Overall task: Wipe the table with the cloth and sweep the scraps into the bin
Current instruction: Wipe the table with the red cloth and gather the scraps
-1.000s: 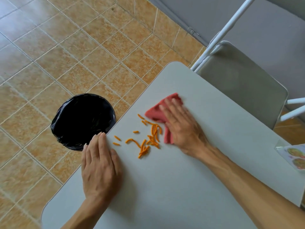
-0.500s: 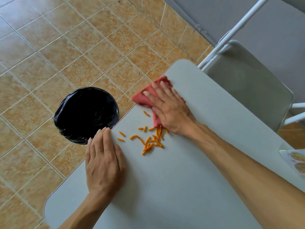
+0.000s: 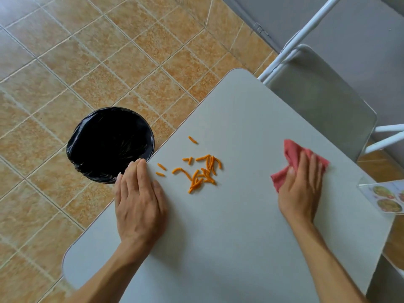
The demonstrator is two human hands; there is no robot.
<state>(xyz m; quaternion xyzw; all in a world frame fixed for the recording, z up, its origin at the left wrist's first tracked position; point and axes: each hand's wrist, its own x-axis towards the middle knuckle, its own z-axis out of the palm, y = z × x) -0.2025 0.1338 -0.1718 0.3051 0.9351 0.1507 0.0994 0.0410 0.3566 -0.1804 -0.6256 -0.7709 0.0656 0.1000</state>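
Several orange scraps (image 3: 200, 172) lie scattered on the pale grey table (image 3: 229, 237), near its left edge. My right hand (image 3: 302, 189) presses flat on the crumpled red cloth (image 3: 291, 158) near the table's right side, well to the right of the scraps. My left hand (image 3: 138, 200) lies flat on the table at its left edge, fingers together, just left of the scraps. The round bin (image 3: 110, 144) with a black liner stands on the floor beside that edge, right by my left fingertips.
A grey folding chair (image 3: 321, 106) with white legs stands against the table's far side. A clear stand holding a picture card (image 3: 388, 199) sits at the right edge of the table. Tan floor tiles (image 3: 87, 62) surround the bin.
My right hand has slid the cloth from the table's far left edge across to the right side, away from the scraps. The left hand has stayed in place.
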